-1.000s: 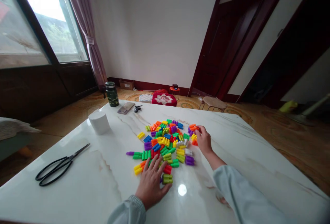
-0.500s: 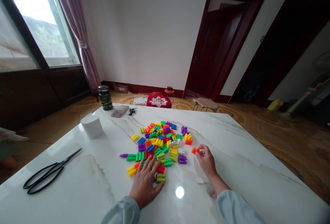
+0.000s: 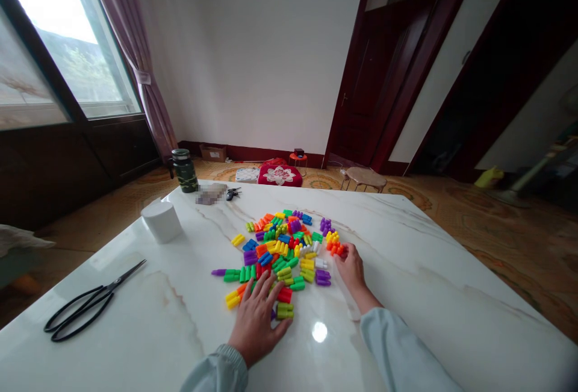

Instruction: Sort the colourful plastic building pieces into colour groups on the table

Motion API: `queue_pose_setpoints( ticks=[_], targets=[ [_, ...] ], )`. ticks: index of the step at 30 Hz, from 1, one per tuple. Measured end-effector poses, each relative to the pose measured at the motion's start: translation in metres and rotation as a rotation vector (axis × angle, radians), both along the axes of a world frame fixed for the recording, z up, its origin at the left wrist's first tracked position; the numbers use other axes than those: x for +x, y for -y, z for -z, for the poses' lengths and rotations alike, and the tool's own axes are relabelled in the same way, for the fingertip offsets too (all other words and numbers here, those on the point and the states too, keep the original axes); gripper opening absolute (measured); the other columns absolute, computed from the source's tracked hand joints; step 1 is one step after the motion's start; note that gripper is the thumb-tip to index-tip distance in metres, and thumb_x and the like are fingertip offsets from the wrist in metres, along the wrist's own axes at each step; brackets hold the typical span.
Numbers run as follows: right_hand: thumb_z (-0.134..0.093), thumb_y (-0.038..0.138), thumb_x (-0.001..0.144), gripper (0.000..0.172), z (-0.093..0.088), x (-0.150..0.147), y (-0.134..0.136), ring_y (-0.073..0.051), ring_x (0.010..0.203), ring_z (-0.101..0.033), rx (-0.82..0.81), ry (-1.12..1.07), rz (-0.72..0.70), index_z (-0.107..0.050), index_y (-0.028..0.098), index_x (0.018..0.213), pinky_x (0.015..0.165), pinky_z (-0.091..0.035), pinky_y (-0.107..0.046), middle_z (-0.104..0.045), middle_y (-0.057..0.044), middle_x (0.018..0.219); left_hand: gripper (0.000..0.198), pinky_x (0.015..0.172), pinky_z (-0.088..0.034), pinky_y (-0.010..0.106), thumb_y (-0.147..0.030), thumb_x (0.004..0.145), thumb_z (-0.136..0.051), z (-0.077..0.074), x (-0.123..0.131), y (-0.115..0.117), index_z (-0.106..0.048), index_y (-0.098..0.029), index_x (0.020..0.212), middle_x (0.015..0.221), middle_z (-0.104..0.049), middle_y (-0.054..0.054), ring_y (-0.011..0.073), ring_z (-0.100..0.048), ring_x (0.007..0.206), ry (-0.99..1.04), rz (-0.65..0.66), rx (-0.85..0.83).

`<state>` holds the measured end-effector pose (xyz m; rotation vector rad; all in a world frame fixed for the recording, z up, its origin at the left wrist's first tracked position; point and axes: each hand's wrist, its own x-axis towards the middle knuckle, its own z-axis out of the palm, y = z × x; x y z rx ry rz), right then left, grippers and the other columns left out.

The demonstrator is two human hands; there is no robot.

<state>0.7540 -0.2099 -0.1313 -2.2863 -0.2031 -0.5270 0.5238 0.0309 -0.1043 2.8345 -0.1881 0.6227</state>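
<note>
Rests the left hand (image 3: 257, 320) palm down over the near edge of the pile of blocks (image 3: 280, 244), wide open, with fingers spread across several pieces and no visible grip on any. Shows a lime green block (image 3: 284, 311) between that thumb and index finger, close to the thumb tip, and a red block (image 3: 285, 294) beside the index fingertip.

Reaches the right hand (image 3: 347, 259) to the right side of the pile, with fingers curled and mostly closed at the orange blocks (image 3: 335, 248). Cannot tell from this angle whether pinching or only touching. Has a yellow block (image 3: 332, 237) just beyond the orange, then a purple block (image 3: 326, 225) farther out.

Spreads the pile near the middle of the white marbled surface (image 3: 419, 295), loose and mixed in green, yellow, orange, red, blue, purple and white, largely beyond the left hand and to the left of the right one.

Also shows black-handled scissors (image 3: 93, 304) lying flat at the left, with slim blades pointing away. Places a white cylinder (image 3: 161, 222) farther back, then a camouflage bottle (image 3: 185, 171) upright near the far left corner, with a pixelated item (image 3: 211, 194) and keys (image 3: 233, 194) to its right. Beyond the surface, includes a red flowered seat (image 3: 279, 176) and a round stool (image 3: 365, 176) on the patterned floor (image 3: 419, 196)
</note>
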Motion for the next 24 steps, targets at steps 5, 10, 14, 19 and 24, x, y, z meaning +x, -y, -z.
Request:
queue_pose_setpoints(
  ticks=[5, 10, 14, 19, 24],
  targets=[
    [-0.056, 0.034, 0.07, 0.041, 0.003, 0.002, -0.001, -0.022, 0.085, -0.065, 0.01, -0.017, -0.002, -0.05, 0.019, 0.108, 0.079, -0.052, -0.033, -0.067, -0.01, 0.101, 0.067, 0.112, -0.029, 0.058, -0.049, 0.081, -0.06, -0.001, 0.0, 0.0, -0.044, -0.025, 0.142, 0.148, -0.044, 0.008, 0.034, -0.037, 0.137, 0.001, 0.011, -0.003],
    [-0.058, 0.036, 0.072, 0.046, 0.003, 0.0, -0.001, -0.023, 0.09, -0.065, -0.012, -0.036, 0.004, -0.048, 0.018, 0.113, 0.081, -0.051, -0.034, -0.066, -0.012, 0.107, 0.068, 0.113, -0.029, 0.057, -0.048, 0.081, -0.06, -0.001, -0.001, 0.0, -0.043, -0.026, 0.143, 0.147, -0.045, 0.007, 0.0332, -0.037, 0.137, 0.012, 0.004, -0.015],
    [-0.063, 0.043, 0.072, 0.058, -0.009, -0.003, -0.009, -0.026, 0.102, -0.061, -0.155, -0.045, 0.058, -0.045, 0.017, 0.121, 0.081, -0.049, -0.034, -0.061, -0.015, 0.118, 0.068, 0.113, -0.028, 0.057, -0.048, 0.081, -0.06, -0.001, 0.0, 0.0, -0.043, -0.026, 0.143, 0.146, -0.046, 0.008, 0.0334, -0.037, 0.137, 0.007, 0.006, -0.01],
    [-0.062, 0.054, 0.075, 0.063, -0.03, -0.006, -0.026, -0.027, 0.095, -0.064, -0.294, -0.139, 0.184, -0.047, 0.016, 0.123, 0.071, -0.048, -0.033, -0.06, -0.016, 0.118, 0.068, 0.113, -0.028, 0.057, -0.049, 0.082, -0.059, 0.0, 0.0, -0.001, -0.042, -0.026, 0.143, 0.147, -0.045, 0.008, 0.0337, -0.035, 0.138, -0.017, 0.001, 0.001],
    [-0.059, 0.053, 0.078, 0.05, -0.038, -0.01, -0.036, -0.027, 0.093, -0.064, -0.351, -0.181, 0.245, -0.054, 0.017, 0.112, 0.071, -0.046, -0.034, -0.062, -0.015, 0.109, 0.07, 0.112, -0.029, 0.057, -0.05, 0.081, -0.06, 0.0, 0.0, -0.001, -0.04, -0.027, 0.144, 0.147, -0.045, 0.008, 0.0342, -0.036, 0.138, -0.02, -0.002, 0.003]
  ],
)
